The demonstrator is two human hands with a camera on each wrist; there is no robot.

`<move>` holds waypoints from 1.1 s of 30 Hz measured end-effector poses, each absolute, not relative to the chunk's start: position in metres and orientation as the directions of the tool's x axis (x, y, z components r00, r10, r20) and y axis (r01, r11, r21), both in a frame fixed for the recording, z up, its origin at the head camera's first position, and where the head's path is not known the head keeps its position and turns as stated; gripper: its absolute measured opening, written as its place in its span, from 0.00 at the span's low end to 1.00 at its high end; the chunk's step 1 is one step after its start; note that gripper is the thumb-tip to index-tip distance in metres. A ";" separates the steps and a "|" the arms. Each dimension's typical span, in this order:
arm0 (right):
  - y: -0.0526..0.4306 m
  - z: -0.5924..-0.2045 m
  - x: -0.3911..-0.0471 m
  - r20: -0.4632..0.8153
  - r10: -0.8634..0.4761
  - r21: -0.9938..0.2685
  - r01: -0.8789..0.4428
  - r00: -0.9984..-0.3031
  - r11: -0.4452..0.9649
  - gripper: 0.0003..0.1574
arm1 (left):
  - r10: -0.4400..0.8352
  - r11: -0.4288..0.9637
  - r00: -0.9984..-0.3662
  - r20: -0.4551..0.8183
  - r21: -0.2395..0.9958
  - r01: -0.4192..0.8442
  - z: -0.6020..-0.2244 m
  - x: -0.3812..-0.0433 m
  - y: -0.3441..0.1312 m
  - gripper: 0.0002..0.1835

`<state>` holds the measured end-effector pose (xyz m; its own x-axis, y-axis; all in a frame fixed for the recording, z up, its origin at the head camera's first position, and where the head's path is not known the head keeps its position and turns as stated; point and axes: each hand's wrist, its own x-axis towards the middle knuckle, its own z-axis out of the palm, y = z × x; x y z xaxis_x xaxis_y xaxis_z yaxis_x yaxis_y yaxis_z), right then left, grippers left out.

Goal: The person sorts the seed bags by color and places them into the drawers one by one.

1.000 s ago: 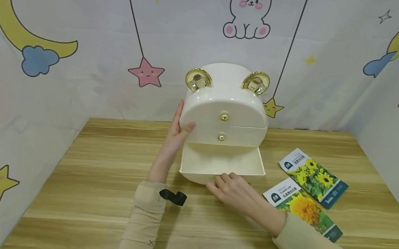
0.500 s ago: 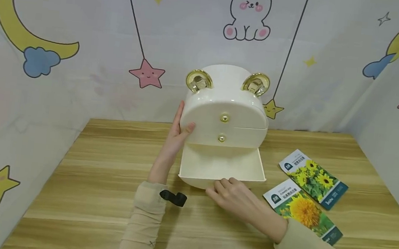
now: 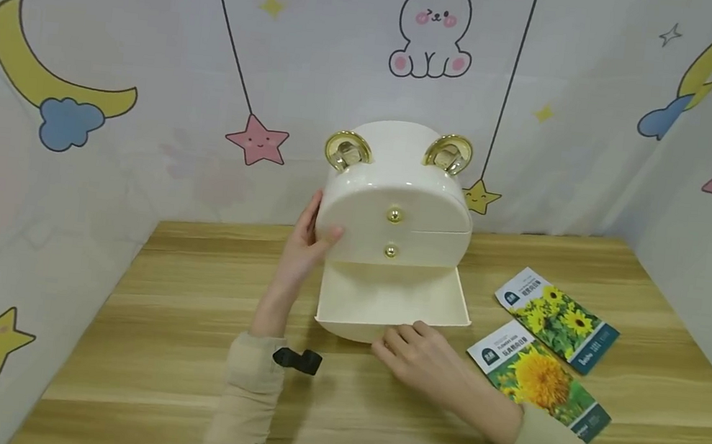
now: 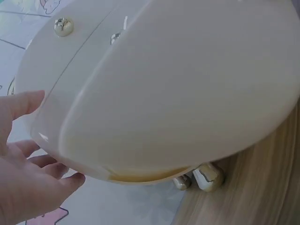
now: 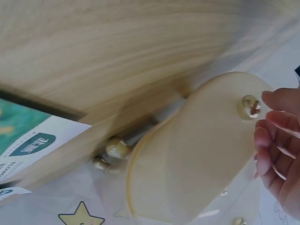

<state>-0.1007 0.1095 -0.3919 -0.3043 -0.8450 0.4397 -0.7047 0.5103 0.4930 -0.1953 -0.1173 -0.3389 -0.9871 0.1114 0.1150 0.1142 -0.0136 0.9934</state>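
Note:
A glossy white bear-shaped drawer box (image 3: 363, 212) with gold-trimmed ears stands at the back of the table. Its bottom drawer (image 3: 397, 295) is pulled out toward me, with nothing inside; the two small drawers above, each with a gold knob, are closed. My left hand (image 3: 302, 249) grips the box's left side, thumb on the front face and fingers round the side. At the drawer's front rim is my right hand (image 3: 422, 359), fingers curled over the edge. The right wrist view shows its thumb close beside the drawer's gold knob (image 5: 249, 107).
To the right lie two seed packets, one with yellow sunflowers (image 3: 557, 319) and a nearer one with an orange bloom (image 3: 541, 379). A printed cloth wall (image 3: 170, 72) rises right behind the box. A black strap (image 3: 299, 361) is at the left wrist.
The bottom drawer has come slightly farther out, the right hand moving toward me with it. My left hand keeps its place on the box. The head view has shifted a little.

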 end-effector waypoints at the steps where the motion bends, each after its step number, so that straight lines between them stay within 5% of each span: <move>1: 0.109 -0.390 -0.098 0.437 -0.845 0.484 -0.711 -0.310 0.511 0.18 | 0.085 -0.002 -0.988 0.127 0.992 0.127 -0.339 -0.194 -0.119 0.41; 5: 0.111 -0.384 -0.088 0.447 -0.835 0.445 -0.730 -0.321 0.518 0.13 | -0.056 0.100 -0.963 0.262 0.961 0.256 -0.339 -0.185 -0.119 0.40; 8: 0.114 -0.377 -0.081 0.463 -0.816 0.412 -0.731 -0.346 0.544 0.14 | -0.102 0.278 -0.887 0.451 0.869 0.410 -0.334 -0.167 -0.110 0.38; 11: 0.117 -0.368 -0.073 0.488 -0.777 0.347 -0.729 -0.397 0.590 0.21 | -0.041 0.445 -0.783 0.621 0.713 0.542 -0.326 -0.146 -0.098 0.39; 16: 0.124 -0.352 -0.061 0.525 -0.684 0.206 -0.704 -0.506 0.679 0.30 | 0.164 0.502 -0.642 0.749 0.497 0.708 -0.315 -0.115 -0.078 0.38; 24: 0.157 -0.344 -0.039 0.514 -0.585 0.103 -0.632 -0.627 0.768 0.28 | 0.458 0.525 -0.547 0.701 0.283 0.803 -0.315 -0.079 -0.041 0.37; 33: 0.189 -0.347 -0.021 0.516 -0.512 0.101 -0.545 -0.687 0.832 0.34 | 0.725 0.557 -0.505 0.468 0.033 0.830 -0.328 -0.065 -0.006 0.38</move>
